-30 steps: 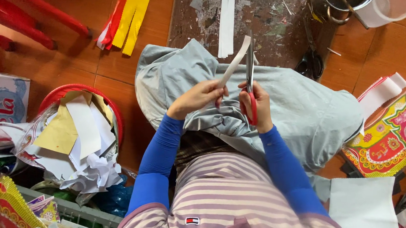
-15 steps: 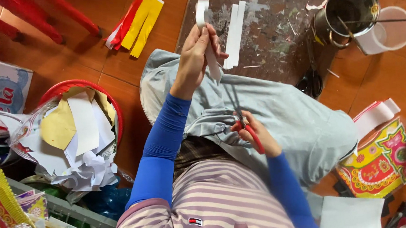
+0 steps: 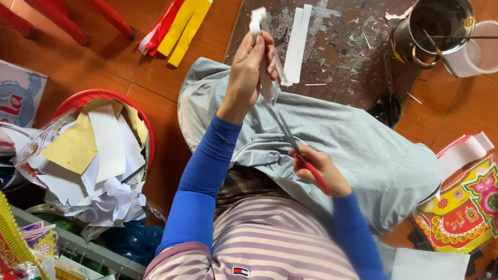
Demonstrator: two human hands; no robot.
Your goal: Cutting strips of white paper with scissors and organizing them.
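**White strip raised, scissors held low**

Raised a little farther from the lap than half a second ago, the white paper strip is pinched upright in the closed fingers of the left hand, above the edge of the dark board. Red-handled scissors are gripped in the closed right hand, which is kept low over the grey cloth spread on the lap; the blades are pointed up toward the strip. Two more white strips are laid flat on the board just beside the raised one. A metal pot and a clear plastic cup are seen at the board's far corner. On the orange floor, a red basket is filled with paper scraps, and folded yellow and red paper is laid near the board.
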